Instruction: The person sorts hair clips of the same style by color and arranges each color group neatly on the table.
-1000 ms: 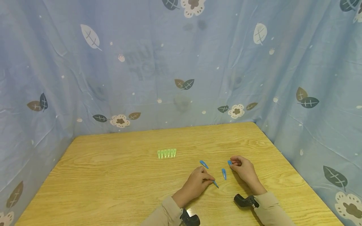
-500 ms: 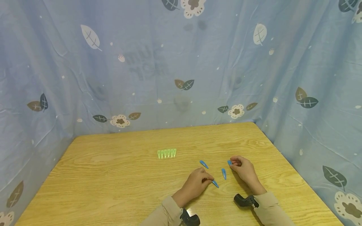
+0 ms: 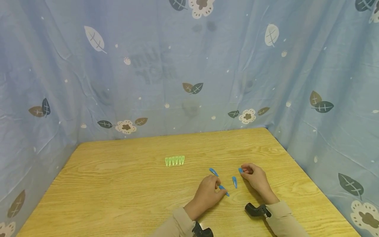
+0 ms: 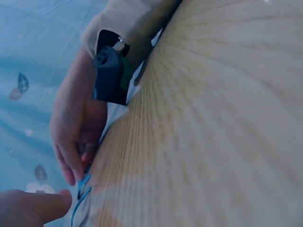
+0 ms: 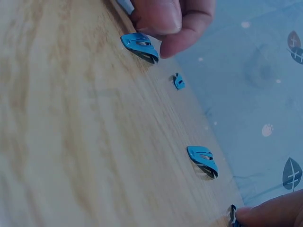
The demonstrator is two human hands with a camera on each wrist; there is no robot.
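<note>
My left hand (image 3: 206,193) is low over the table with thumb and forefinger apart. A blue snap hair clip (image 3: 221,187) lies between them, the thumb partly covering it in the head view. In the right wrist view that hair clip (image 5: 139,46) lies on the wood beside the left fingertips. My right hand (image 3: 257,179) pinches another blue hair clip (image 3: 240,170) by its end at the table surface; much of it is hidden by the fingers. Between the hands lies a third blue clip (image 3: 234,182), and one more blue clip (image 3: 213,171) lies beyond the left hand.
A neat row of several light green hair clips (image 3: 174,161) lies farther back, left of the hands. The wooden table (image 3: 103,184) meets a patterned blue curtain (image 3: 154,82) at its back and sides. Black camera mounts (image 3: 256,210) sit on both wrists.
The left hand held the near blue clip by its upper end, turned it flatter, then parted its fingers and shifted slightly right. The right hand has stayed in place.
</note>
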